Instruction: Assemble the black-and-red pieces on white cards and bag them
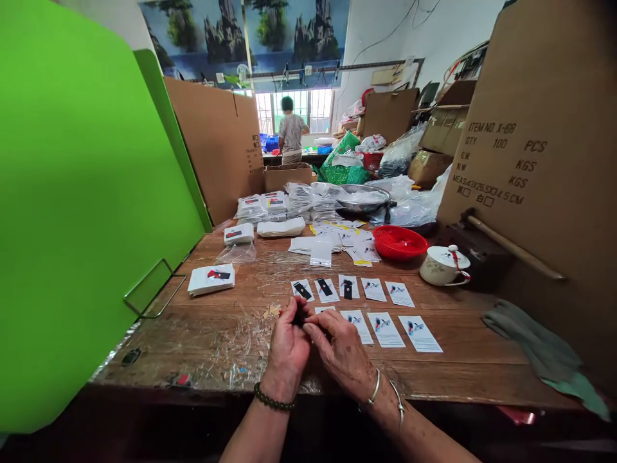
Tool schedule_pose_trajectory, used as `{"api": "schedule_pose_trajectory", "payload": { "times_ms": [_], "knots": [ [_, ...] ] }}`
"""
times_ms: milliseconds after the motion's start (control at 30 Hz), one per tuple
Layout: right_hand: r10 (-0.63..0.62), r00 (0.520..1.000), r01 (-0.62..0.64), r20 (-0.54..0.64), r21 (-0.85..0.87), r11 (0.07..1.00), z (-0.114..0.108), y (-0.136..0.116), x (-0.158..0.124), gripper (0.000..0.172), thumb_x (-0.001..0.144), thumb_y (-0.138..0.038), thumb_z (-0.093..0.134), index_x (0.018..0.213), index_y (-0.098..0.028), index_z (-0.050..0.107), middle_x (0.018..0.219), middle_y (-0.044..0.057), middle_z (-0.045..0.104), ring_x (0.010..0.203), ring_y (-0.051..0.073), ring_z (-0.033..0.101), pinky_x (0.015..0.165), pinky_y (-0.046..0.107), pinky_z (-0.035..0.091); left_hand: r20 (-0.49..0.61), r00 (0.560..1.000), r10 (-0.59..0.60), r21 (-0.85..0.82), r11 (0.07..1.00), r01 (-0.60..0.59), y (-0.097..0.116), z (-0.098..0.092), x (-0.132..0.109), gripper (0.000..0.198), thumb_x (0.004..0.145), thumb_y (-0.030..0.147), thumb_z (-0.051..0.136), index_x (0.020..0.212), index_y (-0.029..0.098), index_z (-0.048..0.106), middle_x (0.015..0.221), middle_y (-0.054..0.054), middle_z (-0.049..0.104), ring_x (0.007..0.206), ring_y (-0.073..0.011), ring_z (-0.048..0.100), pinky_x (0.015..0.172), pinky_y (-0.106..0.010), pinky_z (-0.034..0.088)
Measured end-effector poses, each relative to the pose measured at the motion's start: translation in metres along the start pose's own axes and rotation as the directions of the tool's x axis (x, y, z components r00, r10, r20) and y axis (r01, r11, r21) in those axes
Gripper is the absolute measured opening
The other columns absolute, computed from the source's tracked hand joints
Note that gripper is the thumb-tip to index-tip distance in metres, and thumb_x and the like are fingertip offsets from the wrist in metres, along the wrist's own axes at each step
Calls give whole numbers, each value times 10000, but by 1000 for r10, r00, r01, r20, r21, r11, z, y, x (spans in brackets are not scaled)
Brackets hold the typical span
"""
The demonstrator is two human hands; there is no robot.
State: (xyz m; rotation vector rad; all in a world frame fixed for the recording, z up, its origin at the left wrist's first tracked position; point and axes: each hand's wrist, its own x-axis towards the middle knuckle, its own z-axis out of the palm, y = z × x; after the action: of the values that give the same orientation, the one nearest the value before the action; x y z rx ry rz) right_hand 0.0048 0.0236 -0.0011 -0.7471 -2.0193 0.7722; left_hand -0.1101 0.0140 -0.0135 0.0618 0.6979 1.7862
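Observation:
My left hand (289,344) is cupped, palm up, over the table's front part, its fingers curled around small black pieces (301,312). Against them, my right hand (343,344) has its thumb and forefinger pinched together; how many pieces lie there is hidden. Just beyond my hands, printed white cards lie in two rows. Three in the far row carry a black strip (326,287) with a pale round dot, while others, such as the right-hand card (420,334), are bare of strips. My hands partly cover the near row.
A card stack (211,280) stands left, with bagged packs behind. Loose cards (355,243), a red bowl (401,243) and a lidded cup (442,267) lie farther back. Cardboard (525,96) and a green panel (91,193) flank the table. A person (292,132) stands by the window.

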Motion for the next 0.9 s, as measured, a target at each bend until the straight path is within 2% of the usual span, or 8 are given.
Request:
{"api": "schedule_pose_trajectory", "payload": {
  "times_ms": [167, 267, 333, 500, 633, 767, 833, 900],
  "knots": [
    [30, 997, -29, -76, 6, 1000, -13, 10, 8, 241, 950, -294, 476, 907, -211, 699, 874, 78, 691, 838, 209, 627, 785, 328, 492, -34, 998, -52, -78, 996, 49, -5, 4, -10, 168, 847, 75, 606, 704, 151, 654, 739, -34, 665, 723, -117, 650, 735, -253, 565],
    [200, 979, -192, -29, 179, 965, -18, 15, 14, 237, 891, -360, 539, 844, -202, 710, 776, 56, 687, 719, 190, 622, 681, 297, 490, -44, 999, -11, -43, 999, 9, -6, 4, -13, 144, 821, 50, 627, 709, 141, 639, 736, -35, 668, 758, -157, 664, 787, -352, 571],
    [332, 943, -324, 34, 326, 888, -20, 18, 16, 278, 828, -439, 601, 800, -182, 704, 714, 41, 667, 622, 171, 592, 580, 276, 466, -49, 999, 13, -29, 999, -15, -7, 3, -15, 121, 791, 40, 660, 722, 135, 632, 733, -32, 669, 761, -172, 667, 800, -389, 569],
    [461, 886, -432, 52, 453, 780, -24, 25, 22, 417, 726, -577, 667, 714, -160, 661, 587, 5, 593, 478, 111, 485, 454, 230, 371, -67, 997, 23, 9, 1000, -23, -10, 5, -17, 116, 772, 19, 671, 762, 129, 636, 786, -51, 690, 785, -201, 691, 793, -396, 571],
    [524, 851, -458, 34, 535, 710, -40, 38, 31, 510, 655, -656, 691, 750, -157, 648, 503, -23, 536, 415, 86, 400, 404, 216, 294, -113, 993, -21, 28, 999, 24, -10, 9, -17, 175, 828, -18, 566, 759, 127, 636, 751, -54, 683, 672, -165, 677, 735, -344, 576],
    [474, 876, -467, 87, 395, 791, -74, 63, 45, 470, 670, -615, 681, 748, -152, 651, 490, -41, 500, 425, 73, 376, 413, 209, 261, -118, 992, -43, 22, 999, 46, -10, 17, -18, 236, 864, -26, 492, 737, 118, 631, 667, -38, 642, 626, -143, 655, 730, -331, 584],
    [450, 862, -498, 232, 229, 836, -89, 78, 51, 409, 700, -561, 667, 689, -153, 640, 476, -50, 474, 425, 65, 345, 420, 210, 238, -145, 988, -53, 30, 998, 58, -12, 20, -18, 237, 861, -28, 492, 730, 118, 625, 669, -38, 643, 645, -150, 664, 745, -344, 589],
    [442, 808, -503, 390, 66, 862, -96, 92, 55, 358, 732, -502, 647, 634, -158, 628, 462, -55, 449, 428, 67, 334, 433, 213, 240, -152, 987, -60, 25, 998, 64, -15, 22, -18, 230, 859, -28, 497, 739, 122, 623, 678, -36, 646, 663, -154, 671, 762, -364, 593]
  ]
}}
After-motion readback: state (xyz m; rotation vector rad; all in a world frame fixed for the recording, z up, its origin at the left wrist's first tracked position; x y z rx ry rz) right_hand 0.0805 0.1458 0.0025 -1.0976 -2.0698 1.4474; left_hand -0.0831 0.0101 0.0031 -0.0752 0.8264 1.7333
